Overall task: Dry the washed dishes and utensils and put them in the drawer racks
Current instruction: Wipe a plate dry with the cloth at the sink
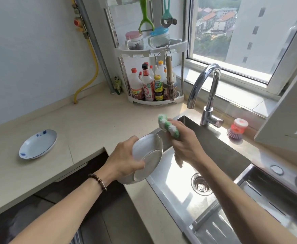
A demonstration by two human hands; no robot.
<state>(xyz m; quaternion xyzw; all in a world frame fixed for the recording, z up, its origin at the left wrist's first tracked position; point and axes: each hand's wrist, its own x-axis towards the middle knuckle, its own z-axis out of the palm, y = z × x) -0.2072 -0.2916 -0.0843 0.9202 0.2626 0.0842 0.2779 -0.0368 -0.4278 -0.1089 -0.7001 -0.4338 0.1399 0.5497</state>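
Observation:
My left hand (125,159) grips a white bowl (148,155) by its rim and underside, tilted on its side with the base facing me, over the left edge of the steel sink (181,196). My right hand (184,141) holds a green-and-white cloth (168,126) just right of the bowl's rim; a strip of the cloth hangs below the hand. A white plate with blue marks (37,144) lies flat on the beige counter (84,127) to the left. Below the counter a dark drawer opening (95,161) shows.
A chrome faucet (206,92) arches over the sink's back. A corner rack (154,81) holds sauce bottles, jars and a brush. A red-topped dish brush (237,129) stands on the sink ledge under the window. A second basin (276,191) lies at the right.

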